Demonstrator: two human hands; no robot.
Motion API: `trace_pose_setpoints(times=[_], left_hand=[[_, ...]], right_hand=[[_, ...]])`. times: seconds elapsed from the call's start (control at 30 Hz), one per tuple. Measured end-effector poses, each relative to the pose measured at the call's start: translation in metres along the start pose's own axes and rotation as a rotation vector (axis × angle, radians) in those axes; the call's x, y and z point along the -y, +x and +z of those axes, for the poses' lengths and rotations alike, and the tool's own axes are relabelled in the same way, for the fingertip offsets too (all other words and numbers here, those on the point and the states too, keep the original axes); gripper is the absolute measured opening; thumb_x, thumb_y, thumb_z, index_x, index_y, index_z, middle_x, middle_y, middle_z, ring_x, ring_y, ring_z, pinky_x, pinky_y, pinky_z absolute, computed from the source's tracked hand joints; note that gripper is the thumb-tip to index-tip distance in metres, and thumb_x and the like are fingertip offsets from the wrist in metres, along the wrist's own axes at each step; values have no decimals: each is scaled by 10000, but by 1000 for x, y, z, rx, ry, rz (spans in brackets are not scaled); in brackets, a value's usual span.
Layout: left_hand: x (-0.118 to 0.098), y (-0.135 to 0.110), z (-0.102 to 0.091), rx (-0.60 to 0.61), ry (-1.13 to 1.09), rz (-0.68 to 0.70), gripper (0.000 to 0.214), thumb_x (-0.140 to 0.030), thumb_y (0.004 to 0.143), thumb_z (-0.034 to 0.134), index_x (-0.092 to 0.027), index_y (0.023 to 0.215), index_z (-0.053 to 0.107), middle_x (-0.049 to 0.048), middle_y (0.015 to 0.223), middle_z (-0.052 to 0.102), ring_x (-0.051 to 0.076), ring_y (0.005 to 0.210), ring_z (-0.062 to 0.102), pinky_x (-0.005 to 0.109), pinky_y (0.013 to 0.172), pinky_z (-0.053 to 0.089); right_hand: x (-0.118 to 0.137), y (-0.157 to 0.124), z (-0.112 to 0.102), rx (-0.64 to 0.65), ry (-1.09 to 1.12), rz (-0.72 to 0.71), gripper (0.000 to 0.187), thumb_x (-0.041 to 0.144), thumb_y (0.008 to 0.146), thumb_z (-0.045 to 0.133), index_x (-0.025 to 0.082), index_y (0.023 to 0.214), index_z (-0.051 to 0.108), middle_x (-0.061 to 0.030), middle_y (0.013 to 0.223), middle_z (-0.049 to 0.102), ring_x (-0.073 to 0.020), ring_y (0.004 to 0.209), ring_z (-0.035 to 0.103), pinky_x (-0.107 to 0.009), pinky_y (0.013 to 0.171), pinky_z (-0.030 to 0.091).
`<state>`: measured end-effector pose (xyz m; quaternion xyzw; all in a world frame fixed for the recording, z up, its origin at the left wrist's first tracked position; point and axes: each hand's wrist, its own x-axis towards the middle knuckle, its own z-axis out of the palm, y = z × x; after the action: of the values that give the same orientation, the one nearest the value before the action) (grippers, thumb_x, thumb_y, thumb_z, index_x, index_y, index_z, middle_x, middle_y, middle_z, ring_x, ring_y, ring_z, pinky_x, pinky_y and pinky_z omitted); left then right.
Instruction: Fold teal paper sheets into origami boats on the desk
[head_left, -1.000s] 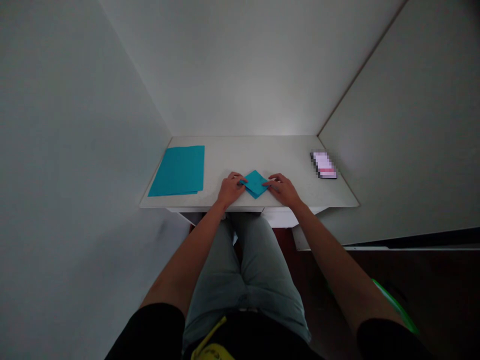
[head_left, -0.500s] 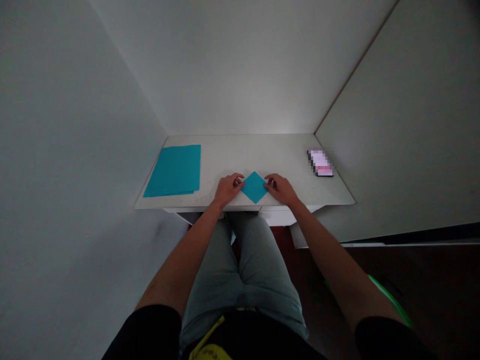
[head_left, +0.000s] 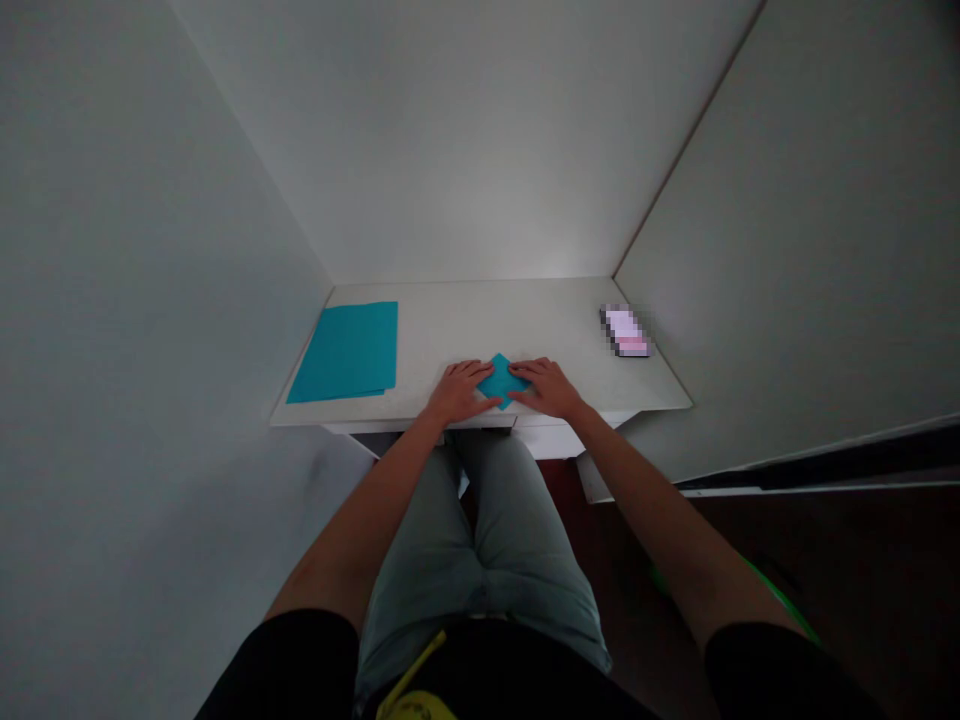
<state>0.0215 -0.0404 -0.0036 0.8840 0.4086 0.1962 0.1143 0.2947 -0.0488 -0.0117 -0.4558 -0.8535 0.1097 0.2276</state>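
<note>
A small folded teal paper lies near the front edge of the white desk, turned like a diamond. My left hand lies flat over its left corner with the fingers stretched out. My right hand lies flat over its right corner, fingers also extended. Both hands press on the paper and cover its side corners; only the middle and top point show.
A stack of flat teal sheets lies at the desk's left end. A blurred-out phone-like object sits at the right rear. White walls close in the desk on three sides. My knees are under the front edge.
Both hands have slid inward over the folded paper, covering more of it. The paper, slightly raised a second ago, now lies flat. The camera view has shifted a little.
</note>
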Motion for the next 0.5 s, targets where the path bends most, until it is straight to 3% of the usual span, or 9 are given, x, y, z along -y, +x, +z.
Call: trace_pose_setpoints(times=[0.1,0.17,0.23,0.33,0.43,0.5], left_hand=[[-3,-16,-1,44,-4,67,945,-652,793,868,-247,1587,553,138,1646,547,359,1549,465,541,1304,294],[-4,-28,-2,60,-25,92,915,-603,805,874,-257,1589,553,126,1649,547,352,1567,452,555,1324,268],[-4,-37,-2,59,-70,86,676,-459,900,810,-288,1526,620,88,1600,606,320,1548,488,551,1322,283],[-6,-40,-3,35,-215,35,347,-305,983,677,-290,1318,763,58,1395,756,284,1378,652,506,1231,426],[-8,-29,-5,-34,-454,-90,269,-396,1015,631,-239,1153,800,61,1100,828,254,1043,771,413,992,583],[-8,-16,-5,-111,-643,-184,338,-459,1001,642,-215,1202,762,53,1019,815,219,884,765,351,842,606]], right_hand=[[9,-14,-4,43,4,-28,795,693,829,826,284,1491,669,-127,1521,663,-416,1328,588,-609,1114,436],[13,-25,-6,73,0,-60,847,683,796,856,282,1511,646,-134,1531,655,-415,1334,587,-599,1112,432],[14,-34,-6,87,21,-97,657,575,882,810,288,1459,684,-124,1492,687,-383,1318,609,-568,1096,436],[11,-40,-4,48,156,-82,296,398,1003,663,291,1248,790,-90,1259,799,-309,1169,693,-497,1034,465],[8,-31,0,-110,404,93,267,453,1007,652,264,1132,793,-62,1030,806,-257,940,714,-415,886,523],[6,-19,4,-228,584,198,352,531,961,705,252,1171,751,-54,1018,780,-234,870,692,-375,793,538]])
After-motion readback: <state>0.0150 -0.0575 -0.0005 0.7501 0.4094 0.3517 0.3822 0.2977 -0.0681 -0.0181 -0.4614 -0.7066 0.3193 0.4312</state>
